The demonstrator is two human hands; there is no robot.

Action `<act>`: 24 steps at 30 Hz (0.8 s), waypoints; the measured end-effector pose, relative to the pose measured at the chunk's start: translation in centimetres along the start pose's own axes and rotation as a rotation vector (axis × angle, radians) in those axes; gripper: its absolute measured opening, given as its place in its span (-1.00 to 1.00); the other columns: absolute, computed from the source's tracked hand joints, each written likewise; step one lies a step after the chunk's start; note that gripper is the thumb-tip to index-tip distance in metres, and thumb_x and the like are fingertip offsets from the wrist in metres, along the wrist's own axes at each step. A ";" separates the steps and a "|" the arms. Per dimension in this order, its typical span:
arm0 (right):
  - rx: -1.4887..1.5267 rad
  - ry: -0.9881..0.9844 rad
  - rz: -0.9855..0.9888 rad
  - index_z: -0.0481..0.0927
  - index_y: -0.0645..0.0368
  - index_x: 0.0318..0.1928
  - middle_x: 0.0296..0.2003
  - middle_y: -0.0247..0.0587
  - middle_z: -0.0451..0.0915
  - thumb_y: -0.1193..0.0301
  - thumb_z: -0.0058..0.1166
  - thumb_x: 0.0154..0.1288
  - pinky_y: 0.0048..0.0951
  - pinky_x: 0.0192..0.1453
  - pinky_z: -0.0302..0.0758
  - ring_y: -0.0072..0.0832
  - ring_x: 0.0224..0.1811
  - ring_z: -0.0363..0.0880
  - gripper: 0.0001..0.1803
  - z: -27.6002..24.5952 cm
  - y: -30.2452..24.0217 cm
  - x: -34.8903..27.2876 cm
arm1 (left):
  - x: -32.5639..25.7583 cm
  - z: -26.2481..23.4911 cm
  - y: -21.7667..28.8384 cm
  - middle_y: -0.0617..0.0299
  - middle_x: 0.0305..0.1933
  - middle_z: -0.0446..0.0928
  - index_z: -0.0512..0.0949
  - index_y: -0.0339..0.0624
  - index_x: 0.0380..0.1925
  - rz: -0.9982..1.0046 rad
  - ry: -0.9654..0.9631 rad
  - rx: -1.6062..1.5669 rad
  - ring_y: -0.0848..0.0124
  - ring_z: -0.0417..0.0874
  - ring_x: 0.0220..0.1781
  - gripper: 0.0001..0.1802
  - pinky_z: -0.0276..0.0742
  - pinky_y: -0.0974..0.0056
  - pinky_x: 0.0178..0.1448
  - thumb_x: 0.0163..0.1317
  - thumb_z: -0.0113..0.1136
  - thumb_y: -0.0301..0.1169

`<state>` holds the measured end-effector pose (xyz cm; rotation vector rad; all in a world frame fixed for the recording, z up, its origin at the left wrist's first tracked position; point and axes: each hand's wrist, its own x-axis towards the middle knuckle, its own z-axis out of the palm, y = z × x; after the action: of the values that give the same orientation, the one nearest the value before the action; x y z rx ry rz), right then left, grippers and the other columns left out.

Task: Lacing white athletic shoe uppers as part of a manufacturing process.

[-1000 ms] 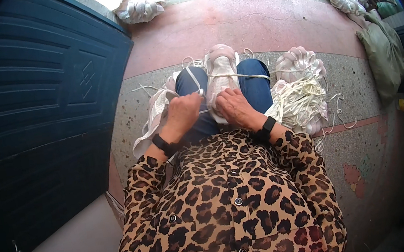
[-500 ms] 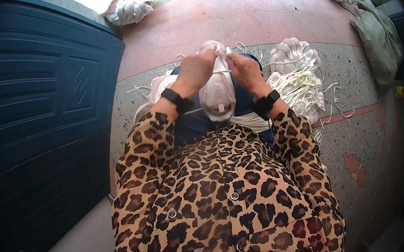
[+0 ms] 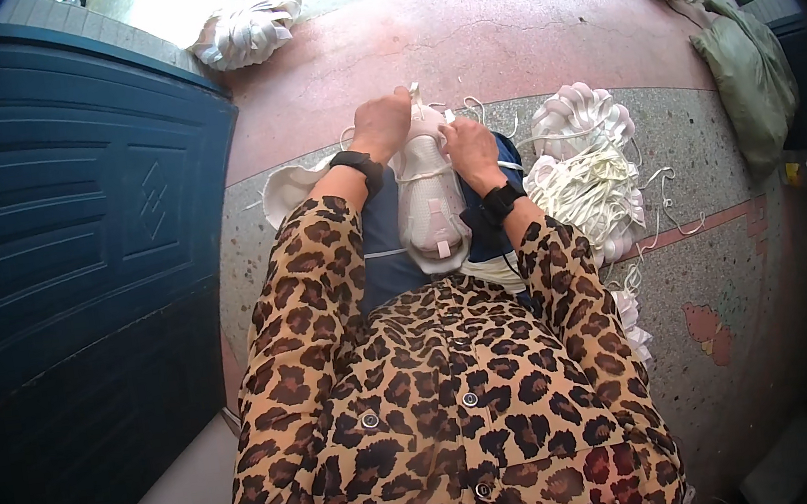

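A pale pink and white shoe upper [image 3: 432, 210] lies lengthwise over my blue-trousered lap, its heel tab toward me. My left hand [image 3: 382, 126] is closed at the upper's far left side, pinching a white shoelace [image 3: 416, 95] whose end stands up beside the fingers. Across from it, at the right edge of the upper, my right hand [image 3: 474, 153] is closed, thumb and finger together on a bit of white lace. The fingertips of both hands are partly hidden. More loose lace curls beyond the right hand.
Right of my knees lie a stack of similar uppers [image 3: 584, 119] and a bundle of cream laces [image 3: 585, 184]. A dark blue panelled door [image 3: 64, 193] stands at left. Farther off are a white bundle [image 3: 248, 31] and, at right, a greenish sack [image 3: 748, 84].
My hands have moved apart, the left outward to the left and the right slightly down. More of the upper's far end shows between them. The view has shifted a little.
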<state>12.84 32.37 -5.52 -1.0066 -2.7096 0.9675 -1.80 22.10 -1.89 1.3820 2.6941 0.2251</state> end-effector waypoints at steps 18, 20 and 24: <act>-0.248 -0.169 -0.485 0.51 0.24 -0.15 -0.31 -0.05 0.61 0.55 -0.01 0.23 -0.19 -0.11 0.61 -0.12 -0.18 0.63 -0.82 -3.8 -3.4 -2.7 | 5.1 -2.4 -2.9 -0.13 -0.21 0.70 0.65 -0.18 -0.15 -0.187 -0.174 -0.247 -0.12 0.73 -0.10 -0.73 0.62 -0.11 -0.03 0.38 0.11 -0.25; -0.223 -0.166 -0.511 0.52 0.24 -0.18 -0.30 -0.06 0.58 0.55 0.00 0.21 -0.21 -0.08 0.58 -0.13 -0.16 0.60 -0.84 -4.3 -3.4 -2.0 | 5.5 -2.9 -2.9 -0.14 -0.21 0.70 0.65 -0.18 -0.14 -0.184 -0.198 -0.263 -0.12 0.73 -0.10 -0.73 0.62 -0.10 -0.03 0.37 0.11 -0.25; -0.173 -0.166 -0.517 0.52 0.23 -0.22 -0.30 -0.07 0.56 0.54 0.01 0.20 -0.17 -0.06 0.54 -0.12 -0.16 0.56 -0.87 -4.0 -2.2 -2.5 | 4.8 -2.8 -3.4 -0.19 -0.24 0.68 0.64 -0.20 -0.14 -0.198 -0.216 -0.304 -0.13 0.72 -0.11 -0.68 0.60 -0.12 -0.02 0.39 0.11 -0.18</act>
<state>14.74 31.66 -0.70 -0.2105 -2.9918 0.7531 -7.72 23.81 0.09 0.9868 2.4704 0.4197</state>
